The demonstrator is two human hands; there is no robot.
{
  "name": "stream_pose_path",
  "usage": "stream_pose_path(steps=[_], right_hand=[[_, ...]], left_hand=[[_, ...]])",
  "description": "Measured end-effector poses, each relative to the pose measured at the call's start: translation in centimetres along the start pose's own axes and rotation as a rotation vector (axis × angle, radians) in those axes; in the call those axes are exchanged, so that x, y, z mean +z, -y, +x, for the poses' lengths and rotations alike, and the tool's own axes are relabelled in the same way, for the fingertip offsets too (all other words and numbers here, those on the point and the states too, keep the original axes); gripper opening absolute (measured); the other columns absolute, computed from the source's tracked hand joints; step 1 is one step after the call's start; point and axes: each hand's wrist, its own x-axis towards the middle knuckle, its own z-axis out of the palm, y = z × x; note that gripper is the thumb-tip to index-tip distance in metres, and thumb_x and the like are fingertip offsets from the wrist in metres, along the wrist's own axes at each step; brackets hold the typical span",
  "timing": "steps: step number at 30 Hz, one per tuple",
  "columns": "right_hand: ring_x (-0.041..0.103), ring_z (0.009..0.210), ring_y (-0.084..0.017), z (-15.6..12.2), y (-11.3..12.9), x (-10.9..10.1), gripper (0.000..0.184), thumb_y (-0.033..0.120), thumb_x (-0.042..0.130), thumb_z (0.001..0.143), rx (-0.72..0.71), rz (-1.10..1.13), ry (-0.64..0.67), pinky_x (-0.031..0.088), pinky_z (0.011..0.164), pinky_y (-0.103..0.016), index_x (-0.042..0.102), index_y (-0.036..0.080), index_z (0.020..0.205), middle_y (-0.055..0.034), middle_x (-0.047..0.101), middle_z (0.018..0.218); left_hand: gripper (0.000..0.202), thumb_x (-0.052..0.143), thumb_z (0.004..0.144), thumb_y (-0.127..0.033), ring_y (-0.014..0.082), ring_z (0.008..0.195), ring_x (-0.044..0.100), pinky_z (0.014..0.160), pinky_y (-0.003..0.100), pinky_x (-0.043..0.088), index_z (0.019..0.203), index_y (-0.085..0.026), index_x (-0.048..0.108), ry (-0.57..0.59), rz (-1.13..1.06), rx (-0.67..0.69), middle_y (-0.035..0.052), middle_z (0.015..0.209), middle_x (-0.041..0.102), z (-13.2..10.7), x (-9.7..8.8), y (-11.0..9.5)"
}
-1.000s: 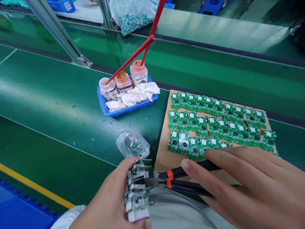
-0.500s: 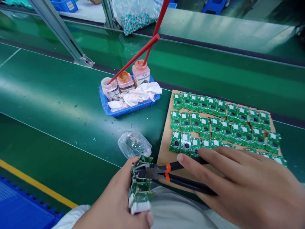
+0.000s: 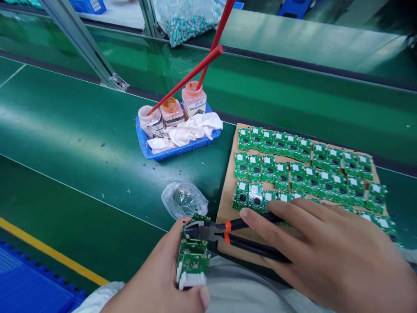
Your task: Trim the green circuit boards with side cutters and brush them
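My left hand [image 3: 163,269] is closed around a stack of several green circuit boards [image 3: 193,263], with a white connector at the near end and pins standing up along the left edge. My right hand [image 3: 332,248] grips black-handled cutting pliers [image 3: 213,230] with orange bands. The jaws of the pliers lie over the pins near the far end of the stack; whether they touch a pin I cannot make out. Beyond the stack a clear plastic bag [image 3: 184,200] lies open, with small bits inside.
Several green circuit boards [image 3: 297,174] lie in rows on a cardboard sheet [image 3: 228,204] at the right. A blue tray [image 3: 177,151] holds bottles, red-handled sticks and white cloth. A metal post [image 3: 87,48] stands behind at the left; small clippings dot the green bench [image 3: 97,126].
The board stack has tilted slightly, showing more of the near board's face. The pliers' handles have come slightly closer together and the jaws have shifted a little. Both hands keep their hold.
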Motion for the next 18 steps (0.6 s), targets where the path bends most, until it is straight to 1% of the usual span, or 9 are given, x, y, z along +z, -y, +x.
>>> stream_pose_path(steps=[2,5,7,9,11,13,15,18], right_hand=[[0.057,0.069,-0.022,-0.12,-0.09,0.18,0.032,0.021,0.044,0.084,-0.011,0.005,-0.005,0.038,0.053,-0.034,0.053,0.026,0.114,-0.0065,0.064,0.087],[0.058,0.070,-0.023,-0.17,-0.25,0.43,0.033,0.024,0.045,0.085,-0.023,0.028,-0.006,0.038,0.051,-0.035,0.052,0.023,0.117,-0.0067,0.064,0.088],[0.058,0.067,-0.022,-0.04,-0.26,0.53,0.031,0.026,0.046,0.086,-0.025,0.076,-0.006,0.037,0.050,-0.035,0.053,0.021,0.116,-0.0060,0.063,0.085],[0.058,0.064,-0.020,0.17,-0.17,0.57,0.030,0.027,0.047,0.086,0.003,0.147,0.009,0.036,0.050,-0.034,0.054,0.021,0.114,-0.0046,0.062,0.082],[0.057,0.061,-0.018,0.38,-0.03,0.54,0.029,0.028,0.050,0.084,0.064,0.227,0.082,0.034,0.050,-0.032,0.056,0.024,0.113,-0.0019,0.060,0.077],[0.056,0.060,-0.017,0.51,0.03,0.45,0.030,0.030,0.056,0.081,0.135,0.281,0.175,0.032,0.050,-0.031,0.056,0.028,0.111,0.0004,0.058,0.075],[0.056,0.060,-0.017,0.53,-0.06,0.33,0.033,0.032,0.060,0.077,0.171,0.307,0.224,0.032,0.049,-0.030,0.056,0.031,0.109,0.0011,0.057,0.077],[0.058,0.065,-0.018,0.42,-0.39,0.16,0.041,0.028,0.059,0.075,0.177,0.294,0.195,0.038,0.051,-0.030,0.052,0.031,0.115,-0.0014,0.058,0.087]], left_hand=[[0.067,0.060,0.061,-0.017,0.0302,0.114,0.054,0.093,0.038,0.046,0.125,-0.023,0.044,-0.019,0.012,0.004,0.0069,0.126,0.058,0.08,0.03,-0.15],[0.065,0.060,0.060,-0.017,0.0294,0.110,0.056,0.092,0.038,0.047,0.123,-0.022,0.047,-0.025,0.004,0.016,0.0072,0.125,0.059,0.20,0.09,-0.33],[0.065,0.060,0.061,-0.017,0.0306,0.114,0.055,0.091,0.038,0.048,0.124,-0.024,0.046,-0.012,0.002,0.006,0.0061,0.127,0.059,0.30,0.06,-0.29],[0.066,0.060,0.062,-0.018,0.0334,0.123,0.048,0.092,0.038,0.048,0.126,-0.026,0.046,-0.006,0.013,-0.019,0.0051,0.131,0.057,0.39,-0.06,-0.09],[0.066,0.061,0.063,-0.018,0.0358,0.131,0.040,0.096,0.040,0.046,0.127,-0.026,0.047,-0.001,0.037,-0.056,0.0048,0.138,0.052,0.44,-0.27,0.23],[0.071,0.062,0.063,-0.018,0.0357,0.132,0.038,0.098,0.041,0.045,0.131,-0.027,0.044,-0.002,0.071,-0.080,0.0043,0.142,0.048,0.40,-0.50,0.52],[0.077,0.063,0.064,-0.017,0.0342,0.132,0.040,0.098,0.041,0.046,0.136,-0.030,0.038,-0.005,0.100,-0.079,0.0035,0.143,0.047,0.30,-0.62,0.60],[0.080,0.062,0.064,-0.014,0.0339,0.133,0.038,0.097,0.039,0.046,0.138,-0.029,0.033,-0.007,0.121,-0.049,0.0048,0.142,0.048,0.21,-0.56,0.14]])
